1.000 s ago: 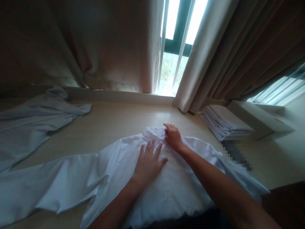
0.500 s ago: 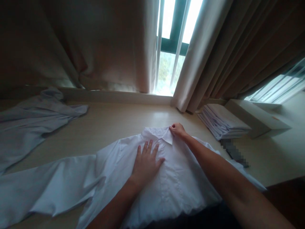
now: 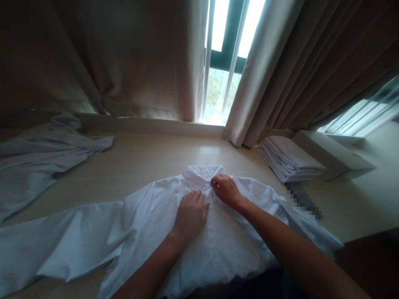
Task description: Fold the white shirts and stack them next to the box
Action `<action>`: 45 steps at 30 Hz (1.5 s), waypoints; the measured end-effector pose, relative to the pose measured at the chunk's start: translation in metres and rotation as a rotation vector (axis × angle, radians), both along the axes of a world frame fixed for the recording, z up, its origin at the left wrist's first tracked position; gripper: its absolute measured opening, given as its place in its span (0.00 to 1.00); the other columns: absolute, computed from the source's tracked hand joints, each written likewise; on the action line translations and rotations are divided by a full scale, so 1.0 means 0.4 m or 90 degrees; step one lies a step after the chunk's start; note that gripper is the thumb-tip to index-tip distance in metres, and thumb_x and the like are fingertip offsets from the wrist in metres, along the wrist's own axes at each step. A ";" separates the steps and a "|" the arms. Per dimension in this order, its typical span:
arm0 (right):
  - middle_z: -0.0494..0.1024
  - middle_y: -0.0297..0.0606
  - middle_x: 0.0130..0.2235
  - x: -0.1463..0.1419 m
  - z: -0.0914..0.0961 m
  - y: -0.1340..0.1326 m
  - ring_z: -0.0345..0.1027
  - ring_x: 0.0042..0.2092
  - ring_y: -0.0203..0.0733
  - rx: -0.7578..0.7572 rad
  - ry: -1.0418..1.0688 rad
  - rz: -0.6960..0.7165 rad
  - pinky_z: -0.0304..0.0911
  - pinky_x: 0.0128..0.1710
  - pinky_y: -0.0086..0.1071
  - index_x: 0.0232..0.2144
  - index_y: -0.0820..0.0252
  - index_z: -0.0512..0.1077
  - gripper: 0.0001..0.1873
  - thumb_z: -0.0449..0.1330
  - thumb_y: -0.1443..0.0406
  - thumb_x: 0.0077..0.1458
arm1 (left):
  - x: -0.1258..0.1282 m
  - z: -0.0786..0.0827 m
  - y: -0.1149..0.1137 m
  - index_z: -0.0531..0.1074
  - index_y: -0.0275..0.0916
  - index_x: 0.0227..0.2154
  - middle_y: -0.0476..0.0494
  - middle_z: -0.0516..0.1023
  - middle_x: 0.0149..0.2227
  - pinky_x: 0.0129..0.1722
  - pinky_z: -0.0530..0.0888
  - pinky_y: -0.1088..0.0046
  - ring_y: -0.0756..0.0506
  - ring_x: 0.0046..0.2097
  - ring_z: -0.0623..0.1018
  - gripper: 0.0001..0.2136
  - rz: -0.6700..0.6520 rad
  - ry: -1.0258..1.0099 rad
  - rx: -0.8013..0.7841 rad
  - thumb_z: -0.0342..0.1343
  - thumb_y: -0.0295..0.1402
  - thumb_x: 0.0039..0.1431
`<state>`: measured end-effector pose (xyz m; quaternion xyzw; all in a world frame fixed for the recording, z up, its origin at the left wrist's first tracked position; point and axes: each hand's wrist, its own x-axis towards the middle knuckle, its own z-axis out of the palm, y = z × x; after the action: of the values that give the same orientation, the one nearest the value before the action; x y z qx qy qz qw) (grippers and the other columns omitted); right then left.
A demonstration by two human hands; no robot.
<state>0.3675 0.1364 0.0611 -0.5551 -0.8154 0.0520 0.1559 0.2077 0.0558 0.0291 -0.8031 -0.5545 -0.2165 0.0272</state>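
A white long-sleeved shirt (image 3: 168,207) lies front up on the table, its collar (image 3: 196,178) pointing away from me. On the shirt's chest, just below the collar and left of the button strip, rests my left hand (image 3: 190,214), palm down, with its fingers close together and slightly bent. My right hand (image 3: 227,190) is closed in a pinch at the right collar point of the shirt, close to the top of the button strip. Its fingers cover that collar tip. One sleeve (image 3: 84,232) stretches out to the left; the other runs to the right, partly behind my right forearm.
Another white garment (image 3: 40,158) lies crumpled at the far left. At the right stand a stack of folded white cloth (image 3: 289,158) and a pale box (image 3: 333,153). A dark blurred object (image 3: 304,199) lies before the stack. Curtains (image 3: 264,70) hang along the table's back edge.
My right hand has moved from the collar's right outer edge down and left to the collar point. My left hand's spread fingers have drawn together and bent.
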 end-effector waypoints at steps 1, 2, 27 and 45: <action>0.78 0.41 0.38 -0.011 0.001 -0.007 0.70 0.41 0.41 -0.025 -0.011 -0.004 0.59 0.42 0.30 0.36 0.59 0.75 0.11 0.55 0.61 0.61 | 0.000 -0.002 0.001 0.72 0.35 0.49 0.35 0.74 0.52 0.56 0.65 0.56 0.39 0.55 0.70 0.16 -0.002 -0.002 0.002 0.46 0.36 0.63; 0.78 0.43 0.37 -0.022 0.004 -0.011 0.71 0.40 0.42 -0.047 -0.027 -0.012 0.60 0.41 0.30 0.35 0.60 0.76 0.13 0.55 0.58 0.61 | -0.001 -0.004 0.002 0.72 0.35 0.49 0.35 0.74 0.51 0.56 0.65 0.56 0.39 0.55 0.70 0.16 -0.004 -0.004 0.003 0.46 0.36 0.63; 0.79 0.58 0.42 -0.129 0.054 -0.003 0.74 0.45 0.53 -0.180 -0.169 -0.059 0.65 0.43 0.36 0.38 0.66 0.79 0.14 0.57 0.64 0.54 | 0.001 0.009 -0.004 0.72 0.37 0.49 0.36 0.75 0.49 0.54 0.68 0.56 0.38 0.52 0.72 0.17 -0.011 -0.033 0.040 0.46 0.40 0.64; 0.74 0.38 0.18 -0.045 -0.014 0.074 0.65 0.18 0.33 -0.350 0.189 -0.173 0.57 0.19 0.23 0.19 0.64 0.75 0.15 0.54 0.64 0.51 | 0.004 0.010 -0.007 0.69 0.38 0.55 0.38 0.67 0.60 0.59 0.62 0.54 0.36 0.61 0.65 0.22 -0.001 -0.019 0.020 0.44 0.44 0.64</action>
<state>0.3496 0.1659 0.0556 -0.6664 -0.6578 0.3289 0.1225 0.2094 0.0531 0.0332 -0.7996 -0.5507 -0.2373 0.0314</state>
